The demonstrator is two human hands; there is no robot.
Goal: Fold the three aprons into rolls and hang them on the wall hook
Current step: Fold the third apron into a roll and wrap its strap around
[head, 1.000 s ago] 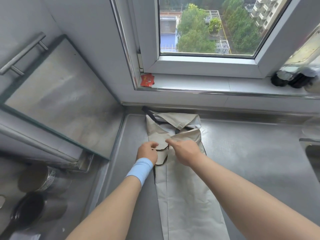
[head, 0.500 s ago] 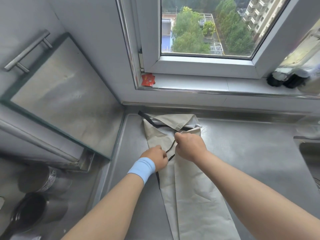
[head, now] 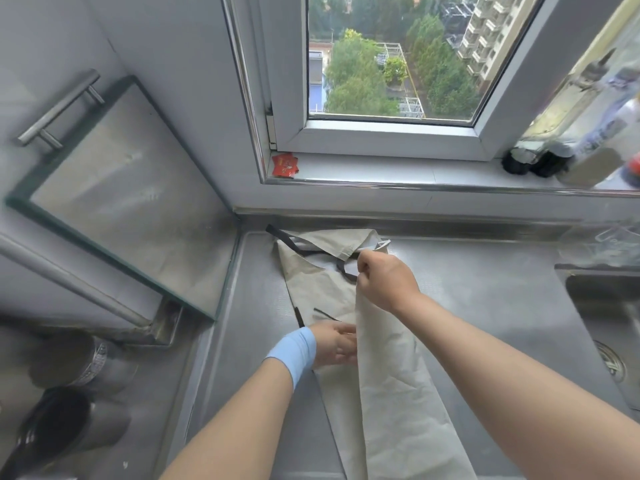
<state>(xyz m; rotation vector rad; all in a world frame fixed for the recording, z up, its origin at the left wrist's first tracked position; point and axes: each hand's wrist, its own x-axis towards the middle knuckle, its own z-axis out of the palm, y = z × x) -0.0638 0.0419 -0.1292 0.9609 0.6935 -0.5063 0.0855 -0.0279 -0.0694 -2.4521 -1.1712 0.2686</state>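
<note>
Beige thin-cloth apron (head: 391,393) is pinched at its folded edge by curled fingertips of the right hand (head: 384,282). Fingers of the left hand (head: 332,344) slip under the fold, and whether they grip is unclear. It lies lengthwise from the back-left corner of the steel worktop (head: 485,289). Likely light and limp, so best gripped along folded edges.

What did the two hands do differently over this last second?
The right hand, gripping the apron by its folded edge, moved away toward its top. The left hand drew back toward the person and now touches the fold lower down. The apron stays laid out on the counter.
</note>
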